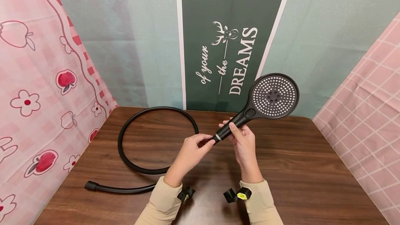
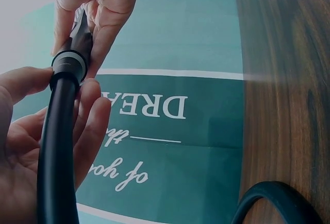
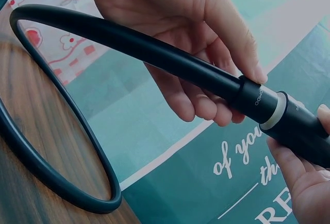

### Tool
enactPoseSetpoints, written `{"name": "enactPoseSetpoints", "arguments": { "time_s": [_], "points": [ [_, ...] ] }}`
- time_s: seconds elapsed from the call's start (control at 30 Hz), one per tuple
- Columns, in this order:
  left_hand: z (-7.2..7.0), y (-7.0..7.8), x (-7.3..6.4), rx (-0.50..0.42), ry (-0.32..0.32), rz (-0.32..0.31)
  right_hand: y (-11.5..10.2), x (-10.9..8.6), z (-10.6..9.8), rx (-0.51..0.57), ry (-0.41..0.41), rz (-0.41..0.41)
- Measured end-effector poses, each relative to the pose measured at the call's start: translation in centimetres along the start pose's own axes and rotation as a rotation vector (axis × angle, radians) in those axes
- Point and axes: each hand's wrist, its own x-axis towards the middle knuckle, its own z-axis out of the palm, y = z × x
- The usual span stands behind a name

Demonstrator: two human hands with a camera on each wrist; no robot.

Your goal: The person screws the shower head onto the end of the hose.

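A black hand shower [image 1: 275, 96] is held up over the table, its round face with pale nozzles tilted toward me. My right hand [image 1: 245, 145] grips its handle, thumb on the front and fingers behind. At the handle's lower end, my left hand [image 1: 190, 152] pinches the collar [image 3: 252, 100] of a black shower hose [image 3: 154, 56] between thumb and fingers. Between collar and handle shows a narrow pale ring [image 3: 277, 112]. In the left wrist view the hose [image 2: 58, 152] runs from this joint past the left palm.
The hose lies in a wide loop on the left of the brown wooden table [image 1: 297, 169], its free end fitting [image 1: 91, 185] near the front left. A green cloth with lettering [image 1: 231, 61] hangs behind; pink cloths [image 1: 372, 100] flank both sides.
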Motion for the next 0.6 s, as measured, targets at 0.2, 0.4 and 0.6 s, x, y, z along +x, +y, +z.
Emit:
{"name": "enactPoseSetpoints", "arguments": {
  "time_s": [0.2, 0.4, 0.6],
  "points": [
    [0.04, 0.11, -0.01, 0.007, 0.008, -0.006, 0.00, 0.00, 0.04, -0.004, -0.002, -0.004],
    [0.02, 0.22, -0.02, 0.010, 0.010, -0.014, -0.04, -0.03, 0.08, -0.004, 0.004, -0.011],
    [0.00, 0.17, -0.06, -0.012, -0.003, -0.025, -0.08, -0.03, 0.12, -0.006, 0.004, -0.009]
  ]
}}
